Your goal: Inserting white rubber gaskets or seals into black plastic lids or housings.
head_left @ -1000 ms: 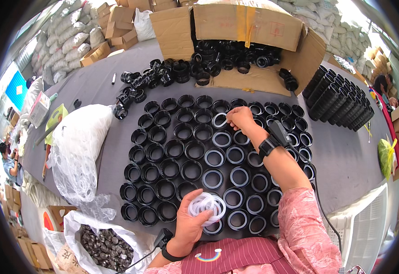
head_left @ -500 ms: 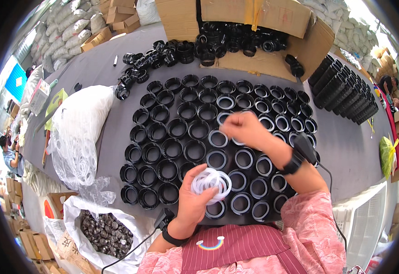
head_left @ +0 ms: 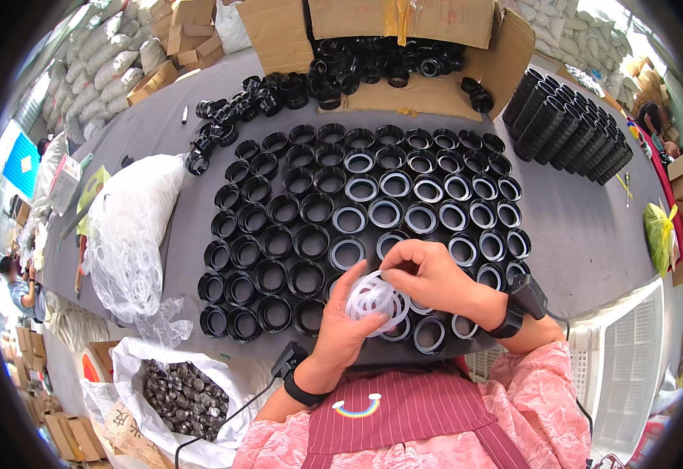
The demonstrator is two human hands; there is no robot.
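Observation:
A loose bunch of translucent white plastic rings point(head_left: 376, 301) rests in my left hand point(head_left: 337, 338), its fingers and thumb curled around them. My right hand point(head_left: 433, 275) meets it from the right, thumb and forefinger pinched at the top edge of a ring in the bunch. Beneath both hands spread rows of short black plastic collars point(head_left: 282, 209) standing on end. Many collars on the right have a pale ring seated inside, such as this lined collar point(head_left: 385, 213); those on the left show only black. My hands hide some collars near the front edge.
A clear bag of white rings point(head_left: 134, 211) lies left on the grey table point(head_left: 177, 270). An open cardboard box point(head_left: 404, 102) with loose black collars stands at the back. Stacked black collars point(head_left: 568, 129) rise at right. A sack of dark discs point(head_left: 181, 399) sits lower left.
My right hand has come back from over the collar rows to the rings in my left hand. The left hand keeps its hold, and the whole view has shifted slightly.

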